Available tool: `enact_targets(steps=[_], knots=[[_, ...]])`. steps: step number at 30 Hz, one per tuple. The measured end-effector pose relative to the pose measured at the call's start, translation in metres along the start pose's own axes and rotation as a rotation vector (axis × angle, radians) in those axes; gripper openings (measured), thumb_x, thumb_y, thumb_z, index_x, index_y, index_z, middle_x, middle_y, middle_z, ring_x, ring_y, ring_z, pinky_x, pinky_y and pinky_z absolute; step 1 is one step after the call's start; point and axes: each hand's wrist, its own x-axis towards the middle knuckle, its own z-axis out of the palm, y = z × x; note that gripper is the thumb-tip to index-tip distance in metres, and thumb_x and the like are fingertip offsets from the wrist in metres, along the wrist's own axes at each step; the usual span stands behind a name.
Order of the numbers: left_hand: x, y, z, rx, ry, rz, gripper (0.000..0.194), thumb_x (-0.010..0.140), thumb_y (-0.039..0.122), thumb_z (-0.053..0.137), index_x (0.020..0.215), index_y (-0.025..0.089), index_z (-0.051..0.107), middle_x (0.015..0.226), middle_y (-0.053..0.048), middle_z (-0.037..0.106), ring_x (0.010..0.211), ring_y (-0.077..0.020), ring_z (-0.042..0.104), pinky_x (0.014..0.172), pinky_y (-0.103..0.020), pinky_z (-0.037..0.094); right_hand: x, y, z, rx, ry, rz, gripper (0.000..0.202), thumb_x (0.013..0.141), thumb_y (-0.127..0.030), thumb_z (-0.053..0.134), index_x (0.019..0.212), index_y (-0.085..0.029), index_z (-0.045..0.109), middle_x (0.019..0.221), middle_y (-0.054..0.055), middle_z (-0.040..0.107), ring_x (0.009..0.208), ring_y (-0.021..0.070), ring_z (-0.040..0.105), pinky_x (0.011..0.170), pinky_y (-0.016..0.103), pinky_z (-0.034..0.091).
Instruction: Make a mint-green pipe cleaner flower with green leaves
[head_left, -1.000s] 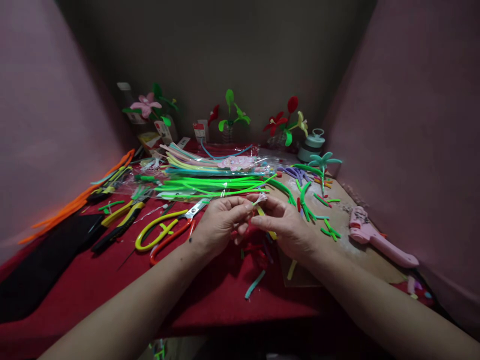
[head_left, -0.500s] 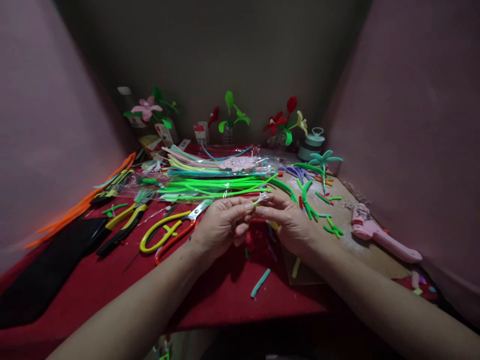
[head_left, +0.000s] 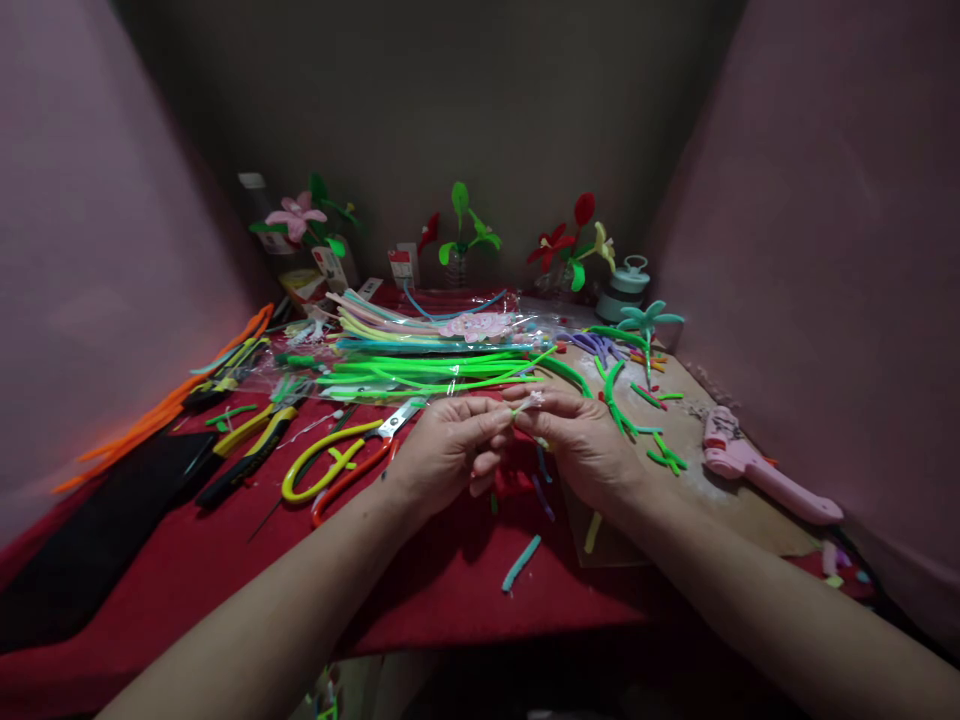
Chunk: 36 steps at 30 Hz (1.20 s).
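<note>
Between the fingertips of both hands is a small bundle of white flower stamens with a short yellow-green base. My left hand pinches the base with thumb and forefinger, its other fingers curled below. From the other side, my right hand closes thumb and forefinger around the bundle just under its white tips; part of it is hidden by the fingers. Scissors with yellow and red handles lie left of my left hand. Bright green pipe cleaners lie just beyond the fingertips.
Pliers and orange pipe cleaners lie at left beside a black flat item. A pink glue gun rests on the board at right. Pipe-cleaner flowers stand at the back. A blue piece lies in front.
The white stamen tips have shifted slightly right and stick out a little more, with my right fingers lower around them. Both hands keep their pinch; the table items stay put.
</note>
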Motion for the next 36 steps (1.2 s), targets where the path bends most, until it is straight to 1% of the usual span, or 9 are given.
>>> enact_targets(steps=[4,7,10,13,18,22,29,33,36], knots=[[-0.0011,0.0027,0.0006,0.121,0.022,0.072,0.023,0.078,0.033,0.061,0.069,0.013,0.057,0.057,0.003,0.052,0.037,-0.0045,0.043,0.033,-0.017,0.036,0.0013,-0.0029,0.0004,-0.017,0.029,-0.021,0.009,0.063,-0.02,0.075,0.071,-0.02,0.072,0.084,0.002,0.065,0.089,0.0179,0.057,0.088,0.035,0.04],[-0.0024,0.0042,0.0024,0.228,0.032,0.119,0.015,0.074,0.027,0.065,0.075,0.012,0.06,0.057,0.003,0.054,0.042,-0.0051,0.046,0.037,-0.016,0.037,0.0021,-0.0035,-0.001,0.006,0.025,0.017,0.009,0.063,-0.021,0.075,0.071,-0.02,0.071,0.081,0.0,0.065,0.083,0.0158,0.056,0.084,0.032,0.041],[-0.0036,0.0047,0.0045,0.289,0.075,0.137,0.011,0.073,0.022,0.066,0.075,0.012,0.061,0.053,0.004,0.053,0.042,-0.0049,0.045,0.041,-0.017,0.036,0.0028,-0.0034,-0.0032,0.042,-0.005,0.066,0.01,0.064,-0.022,0.075,0.073,-0.02,0.071,0.078,-0.001,0.064,0.077,0.0143,0.056,0.079,0.031,0.041],[-0.0041,0.0045,0.0052,0.308,0.099,0.153,0.012,0.075,0.023,0.064,0.073,0.012,0.06,0.054,0.003,0.054,0.043,-0.0054,0.045,0.043,-0.018,0.036,0.0035,-0.0032,-0.0052,0.052,-0.029,0.109,0.01,0.065,-0.023,0.074,0.073,-0.019,0.071,0.077,0.0,0.064,0.075,0.0145,0.056,0.076,0.03,0.041],[-0.0035,0.0041,0.0027,0.307,0.048,0.162,0.014,0.078,0.025,0.06,0.071,0.013,0.058,0.058,0.003,0.054,0.044,-0.0057,0.046,0.043,-0.018,0.037,0.0034,-0.0025,-0.0058,0.072,-0.044,0.131,0.008,0.065,-0.023,0.074,0.069,-0.019,0.069,0.072,0.0,0.063,0.072,0.0148,0.056,0.074,0.031,0.04],[-0.0035,0.0034,0.0023,0.276,0.023,0.131,0.016,0.079,0.026,0.059,0.07,0.013,0.057,0.056,0.003,0.054,0.042,-0.005,0.044,0.04,-0.017,0.034,0.0029,-0.0017,-0.0048,0.064,-0.023,0.152,0.009,0.064,-0.025,0.075,0.069,-0.018,0.07,0.073,0.001,0.064,0.07,0.0139,0.055,0.07,0.029,0.039],[-0.003,0.0009,0.0023,0.265,-0.001,0.086,0.021,0.08,0.029,0.058,0.067,0.013,0.055,0.052,0.003,0.052,0.038,-0.0044,0.042,0.038,-0.017,0.034,0.0036,-0.0032,-0.0037,0.084,0.035,0.171,0.013,0.059,-0.024,0.078,0.068,-0.017,0.07,0.072,-0.001,0.063,0.067,0.0117,0.053,0.067,0.027,0.038],[-0.0021,-0.0003,0.0013,0.32,0.01,0.098,0.025,0.08,0.034,0.057,0.067,0.013,0.056,0.055,0.002,0.054,0.039,-0.005,0.044,0.037,-0.017,0.034,0.0049,-0.0053,-0.0029,0.083,0.041,0.162,0.014,0.058,-0.023,0.078,0.066,-0.017,0.068,0.071,-0.002,0.062,0.066,0.0106,0.053,0.066,0.026,0.038],[-0.0013,-0.0007,0.0012,0.353,0.064,0.125,0.031,0.082,0.041,0.054,0.069,0.013,0.057,0.058,0.0,0.057,0.04,-0.0064,0.047,0.037,-0.018,0.036,0.0065,-0.0059,-0.0024,0.114,0.069,0.177,0.015,0.056,-0.022,0.078,0.066,-0.018,0.068,0.072,-0.002,0.063,0.066,0.011,0.054,0.067,0.027,0.038]])
